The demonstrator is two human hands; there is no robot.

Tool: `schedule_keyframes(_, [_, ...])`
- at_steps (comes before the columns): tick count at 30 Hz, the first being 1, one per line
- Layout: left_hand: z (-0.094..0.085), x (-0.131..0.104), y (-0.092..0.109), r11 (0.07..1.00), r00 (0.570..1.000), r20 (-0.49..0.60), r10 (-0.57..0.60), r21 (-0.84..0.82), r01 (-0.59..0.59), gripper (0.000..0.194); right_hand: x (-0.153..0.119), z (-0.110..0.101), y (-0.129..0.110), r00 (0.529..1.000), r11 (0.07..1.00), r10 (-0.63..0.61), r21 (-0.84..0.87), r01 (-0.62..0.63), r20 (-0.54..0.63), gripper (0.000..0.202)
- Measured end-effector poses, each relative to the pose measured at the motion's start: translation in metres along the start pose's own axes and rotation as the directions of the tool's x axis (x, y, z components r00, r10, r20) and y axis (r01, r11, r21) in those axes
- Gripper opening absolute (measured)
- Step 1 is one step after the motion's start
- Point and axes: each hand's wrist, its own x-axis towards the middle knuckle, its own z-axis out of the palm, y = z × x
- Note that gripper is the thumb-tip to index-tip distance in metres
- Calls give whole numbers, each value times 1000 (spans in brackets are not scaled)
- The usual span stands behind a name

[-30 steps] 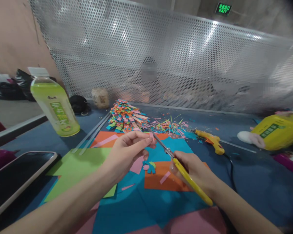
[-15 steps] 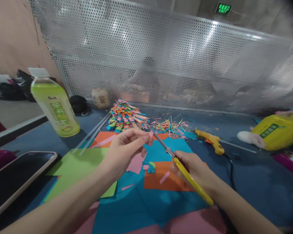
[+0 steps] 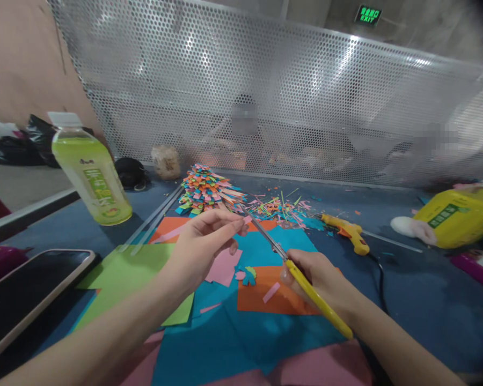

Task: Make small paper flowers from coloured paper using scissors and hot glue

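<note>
Between the thumb and fingertips of my left hand is a small pink paper strip. My right hand grips yellow-handled scissors, whose metal blades point up and left to the strip's edge. The blades look nearly closed; whether they touch the paper I cannot tell. Below the hands lie an orange sheet with a loose pink strip and several small cut pieces, a pink sheet and a large blue sheet. A green sheet lies under my left forearm.
Behind my hands stands a cone of layered coloured paper strips, beside a heap of paper scraps. A yellow glue gun lies to the right. Drink bottles flank the table; a phone is at left. A perforated metal screen rises behind.
My left hand has shifted slightly left with the pink strip, leaving its tip a little lower against the blades. My right hand and the scissors have hardly moved.
</note>
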Motion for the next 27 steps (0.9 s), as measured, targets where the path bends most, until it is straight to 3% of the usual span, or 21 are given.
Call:
schedule_keyframes(15, [-2, 3, -1, 999, 997, -57, 54, 8, -54, 9, -1, 1, 1, 1000, 999, 26, -30, -26, -10, 32])
schedule_keyframes(27, [-4, 3, -5, 998, 999, -2, 55, -44, -55, 6, -1, 2, 3, 999, 998, 40, -55, -40, -12, 33])
